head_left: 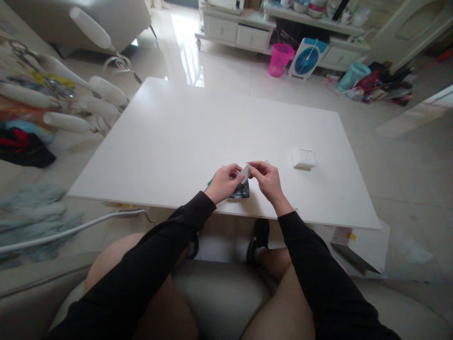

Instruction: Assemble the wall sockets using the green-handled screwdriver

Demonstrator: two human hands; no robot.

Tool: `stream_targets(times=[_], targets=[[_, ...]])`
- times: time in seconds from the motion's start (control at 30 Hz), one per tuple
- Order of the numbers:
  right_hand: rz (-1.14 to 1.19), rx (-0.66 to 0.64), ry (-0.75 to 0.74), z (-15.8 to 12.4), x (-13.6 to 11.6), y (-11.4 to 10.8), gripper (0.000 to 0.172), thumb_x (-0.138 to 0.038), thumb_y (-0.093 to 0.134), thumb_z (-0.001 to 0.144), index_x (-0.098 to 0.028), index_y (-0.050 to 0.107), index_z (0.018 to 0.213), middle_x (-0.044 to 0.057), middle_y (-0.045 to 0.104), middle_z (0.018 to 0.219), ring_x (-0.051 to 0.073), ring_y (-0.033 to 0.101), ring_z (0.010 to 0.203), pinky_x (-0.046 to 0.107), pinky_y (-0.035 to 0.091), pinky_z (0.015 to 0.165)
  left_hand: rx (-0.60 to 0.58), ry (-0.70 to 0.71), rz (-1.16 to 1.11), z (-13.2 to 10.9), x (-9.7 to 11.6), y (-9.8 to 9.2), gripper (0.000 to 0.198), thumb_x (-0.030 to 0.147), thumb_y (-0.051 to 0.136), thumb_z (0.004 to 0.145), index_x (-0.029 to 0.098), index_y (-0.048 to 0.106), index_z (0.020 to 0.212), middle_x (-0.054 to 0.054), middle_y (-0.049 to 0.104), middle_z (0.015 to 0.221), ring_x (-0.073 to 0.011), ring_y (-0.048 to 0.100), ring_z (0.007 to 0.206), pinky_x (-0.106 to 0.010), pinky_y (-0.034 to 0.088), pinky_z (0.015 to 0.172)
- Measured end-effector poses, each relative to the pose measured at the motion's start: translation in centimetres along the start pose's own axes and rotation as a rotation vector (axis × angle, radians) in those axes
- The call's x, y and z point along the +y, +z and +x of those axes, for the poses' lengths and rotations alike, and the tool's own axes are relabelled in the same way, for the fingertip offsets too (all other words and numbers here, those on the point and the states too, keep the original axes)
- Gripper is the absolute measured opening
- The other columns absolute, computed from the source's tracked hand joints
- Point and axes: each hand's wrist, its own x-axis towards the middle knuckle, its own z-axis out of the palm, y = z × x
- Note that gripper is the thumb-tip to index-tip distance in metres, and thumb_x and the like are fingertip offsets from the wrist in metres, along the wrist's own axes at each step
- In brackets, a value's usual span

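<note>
A small flat white piece (245, 174) is pinched between my two hands above the front half of the table. My left hand (225, 182) grips it from the left, thumb on its face. On the other side, the fingertips of my right hand (268, 178) close on its upper right edge. Under the hands lies a small black tray (242, 194) with little dark bits in it, partly covered by my left hand. A bit of something green (210, 181) shows behind my left hand; its kind is hidden. Off to the right stands a white wall socket on its box (303, 159).
The white table (198, 123) reaches far ahead, its near edge just over my knees. A lamp with white tube shades (90, 28) stands left. Beyond are a pink basket (281, 59), a blue-and-white fan (306, 57) and cabinets (233, 33). A white box (364, 245) sits low right.
</note>
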Motion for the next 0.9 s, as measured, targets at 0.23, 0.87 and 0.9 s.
stream_targets(times=[0.23, 0.87, 0.9], targets=[[-0.077, -0.014, -0.018, -0.2, 0.0, -0.2, 0.028, -0.044, 0.080, 0.081, -0.020, 0.082, 0.096, 0.002, 0.076, 0.077, 0.014, 0.063, 0.064, 0.030, 0.052, 0.061, -0.025, -0.034, -0.100, -0.1, -0.3, 0.3, 0.019, 0.035, 0.075, 0.086, 0.017, 0.068, 0.087, -0.002, 0.073, 0.070, -0.0141, 0.067, 0.062, -0.024, 0.050, 0.060], [-0.044, 0.002, -0.003, -0.1, -1.0, -0.1, 0.025, -0.044, 0.072, 0.084, -0.021, 0.082, 0.085, 0.002, 0.075, 0.072, 0.015, 0.064, 0.061, 0.032, 0.058, 0.061, -0.018, -0.020, -0.065, -0.2, 0.0, 0.3, 0.020, 0.037, 0.073, 0.085, 0.017, 0.069, 0.089, -0.001, 0.070, 0.066, -0.0137, 0.064, 0.059, -0.024, 0.047, 0.058], [-0.038, 0.001, 0.003, -0.1, -1.1, -0.1, 0.025, -0.043, 0.071, 0.084, -0.021, 0.082, 0.085, 0.002, 0.075, 0.072, 0.015, 0.065, 0.061, 0.032, 0.058, 0.061, -0.019, -0.020, -0.065, -0.2, 0.1, 0.2, 0.020, 0.037, 0.073, 0.086, 0.017, 0.069, 0.089, -0.001, 0.070, 0.066, -0.0136, 0.063, 0.058, -0.024, 0.046, 0.057]])
